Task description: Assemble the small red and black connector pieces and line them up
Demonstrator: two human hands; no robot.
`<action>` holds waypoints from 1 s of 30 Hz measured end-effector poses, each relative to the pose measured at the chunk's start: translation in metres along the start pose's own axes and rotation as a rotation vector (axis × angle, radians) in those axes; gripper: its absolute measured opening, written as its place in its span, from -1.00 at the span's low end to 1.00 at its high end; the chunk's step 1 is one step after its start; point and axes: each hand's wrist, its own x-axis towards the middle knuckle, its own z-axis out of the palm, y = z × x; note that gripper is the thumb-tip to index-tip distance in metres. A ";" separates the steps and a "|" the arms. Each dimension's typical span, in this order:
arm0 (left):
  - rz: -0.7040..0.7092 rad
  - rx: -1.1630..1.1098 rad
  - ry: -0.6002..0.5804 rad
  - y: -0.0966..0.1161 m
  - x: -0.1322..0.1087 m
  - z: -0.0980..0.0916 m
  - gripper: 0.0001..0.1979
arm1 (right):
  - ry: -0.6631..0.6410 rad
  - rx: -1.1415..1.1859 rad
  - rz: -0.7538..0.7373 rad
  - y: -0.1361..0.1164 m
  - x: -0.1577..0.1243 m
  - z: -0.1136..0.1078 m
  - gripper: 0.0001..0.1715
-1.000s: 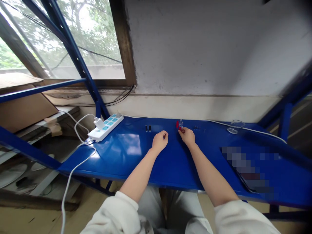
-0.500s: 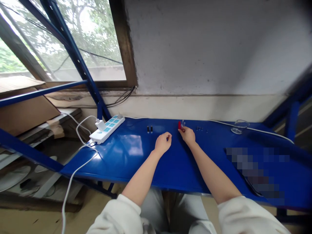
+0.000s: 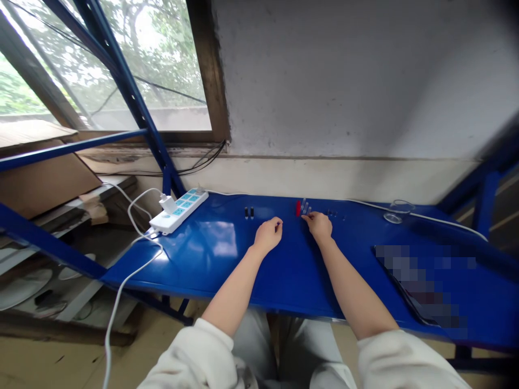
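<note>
My right hand (image 3: 320, 227) is closed, its fingertips at the near ends of several small clear tubes (image 3: 306, 206). Whether a tube is pinched in them is hidden. Just left of the tubes, a small red piece (image 3: 298, 208) lies on the blue table (image 3: 292, 270). My left hand (image 3: 268, 233) is curled over the table, thumb and fingers together; anything inside it is too small to make out. Two small black pieces with pale near ends (image 3: 248, 213) sit side by side beyond my left hand. Tiny clear parts (image 3: 332, 213) lie right of my right hand.
A white power strip (image 3: 178, 212) with a plugged-in charger and cables is at the table's left end. A round clear object (image 3: 393, 218) lies at the back right, by a white cable (image 3: 441, 225). A dark, pixelated flat object (image 3: 405, 286) rests at the right front.
My right hand has moved slightly right, off the red piece, to the near ends of the clear tubes. The red piece now shows in full. My left hand has shifted slightly left.
</note>
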 end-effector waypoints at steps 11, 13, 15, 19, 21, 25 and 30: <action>-0.406 0.209 0.180 -0.024 0.008 -0.027 -0.41 | -0.116 -0.219 -0.038 -0.020 -0.028 -0.034 -0.62; -0.427 0.235 0.164 -0.026 0.009 -0.026 -0.42 | -0.144 -0.179 -0.075 -0.028 -0.036 -0.038 -0.64; -0.428 0.252 0.165 -0.028 0.009 -0.025 -0.47 | -0.153 -0.134 -0.136 -0.035 -0.043 -0.040 -0.65; -0.361 0.266 0.199 -0.032 0.010 -0.021 -0.65 | -0.163 -0.073 -0.271 -0.044 -0.052 -0.034 -0.65; -0.333 0.268 0.192 -0.033 0.010 -0.019 -0.67 | -0.176 -0.045 -0.315 -0.046 -0.054 -0.029 -0.66; -0.289 0.296 0.107 -0.034 0.010 -0.014 -0.66 | -0.177 -0.013 -0.371 -0.046 -0.054 -0.023 -0.66; -0.273 0.361 -0.018 -0.032 0.013 -0.013 -0.58 | -0.176 0.014 -0.404 -0.045 -0.053 -0.023 -0.65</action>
